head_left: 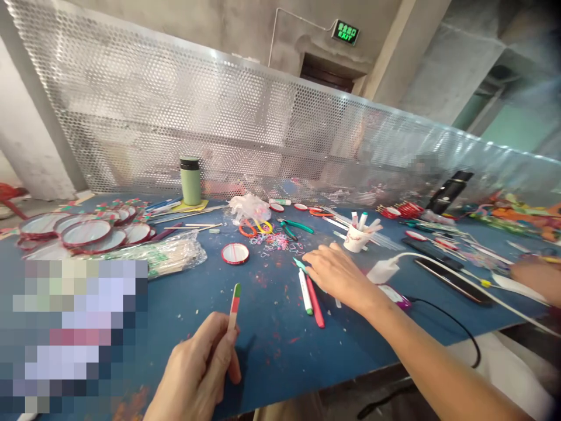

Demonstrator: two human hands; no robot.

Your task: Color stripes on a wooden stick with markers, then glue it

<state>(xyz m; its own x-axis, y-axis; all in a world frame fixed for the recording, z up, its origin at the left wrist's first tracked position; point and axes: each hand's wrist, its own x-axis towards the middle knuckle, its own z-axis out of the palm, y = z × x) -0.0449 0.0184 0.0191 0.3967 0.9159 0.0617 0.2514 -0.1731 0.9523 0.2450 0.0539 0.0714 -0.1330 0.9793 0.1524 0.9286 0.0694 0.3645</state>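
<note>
Between the thumb and fingers of my left hand point(204, 356) stands a flat wooden craft stick point(235, 307), its upper end coloured green with a red band below. Further right, my right hand point(335, 269) is closed palm down over a teal marker point(300, 265), whose pointed end sticks out to the left; the fingertips are partly hidden. Just below that hand lie a white marker with a green end point(305, 292) and a pinkish-red marker point(316, 302), side by side on the blue table. A small round disc with a red rim point(235, 253) rests beyond the stick.
Red-rimmed discs point(85, 232) are piled at left beside a bag of sticks point(179, 254). Pliers point(297, 227), scissors point(249, 227) and loose rings point(280, 241) lie mid-table. A cup of markers point(356, 240), white cable point(438, 260) and phone point(451, 282) are at right, near another person's hand point(537, 280).
</note>
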